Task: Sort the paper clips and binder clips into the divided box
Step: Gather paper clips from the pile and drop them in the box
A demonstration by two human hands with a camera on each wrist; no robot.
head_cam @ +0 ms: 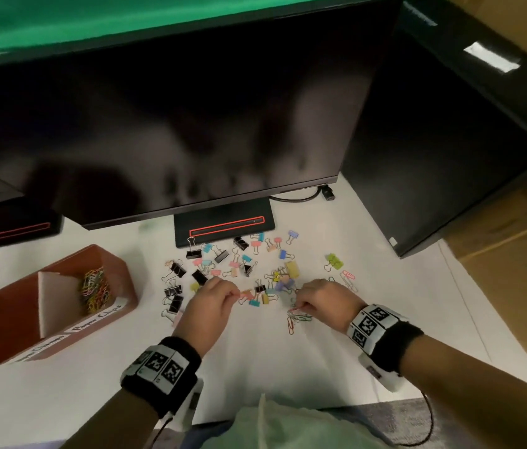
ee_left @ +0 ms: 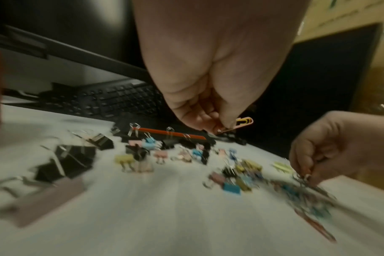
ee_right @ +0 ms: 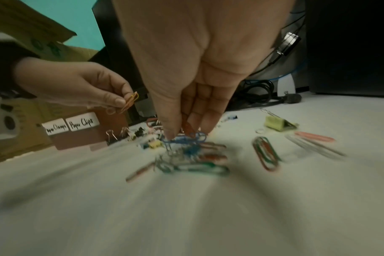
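A brown divided box [head_cam: 12,319] sits at the left; its right compartment holds several coloured paper clips [head_cam: 93,291]. Black and pastel binder clips [head_cam: 220,264] lie scattered in the middle of the white table. My left hand [head_cam: 235,292] hovers above them and pinches a few orange and pink paper clips [ee_left: 243,122]. My right hand [head_cam: 299,307] reaches down into a loose heap of paper clips [ee_right: 186,149], with a red clip [ee_right: 187,128] pinched between its fingertips. More paper clips [head_cam: 349,280] lie to the right.
A large dark monitor [head_cam: 174,124] and its stand [head_cam: 223,228] block the back, with a cable [head_cam: 304,198] behind. A keyboard [ee_left: 112,100] lies under the monitor. A black case [head_cam: 443,157] and cardboard [head_cam: 514,254] stand on the right. The box carries labels [ee_right: 70,125].
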